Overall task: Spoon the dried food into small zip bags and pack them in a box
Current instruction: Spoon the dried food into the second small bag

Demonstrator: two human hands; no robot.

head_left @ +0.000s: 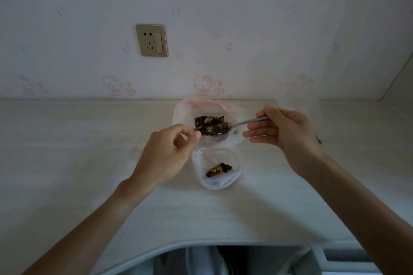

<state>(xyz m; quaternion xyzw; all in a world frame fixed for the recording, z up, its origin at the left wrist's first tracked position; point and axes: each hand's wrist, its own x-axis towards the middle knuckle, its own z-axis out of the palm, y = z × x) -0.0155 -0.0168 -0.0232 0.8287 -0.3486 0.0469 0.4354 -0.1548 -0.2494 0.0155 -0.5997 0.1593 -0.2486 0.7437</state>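
Dried food [210,125] in big bag [183,114], centre frame; right hand [283,131] grips spoon [241,123], bowl in it. Small zip bag [215,169] directly below; left hand [165,149] pinches bag edge.

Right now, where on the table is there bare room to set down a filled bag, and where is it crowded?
Bare table spreads left of the left hand, out below the wall socket, and the near strip by the table's curved edge looks free. It is crowded mid-table: the large bag, spoon, right hand and small zip bag cluster together.
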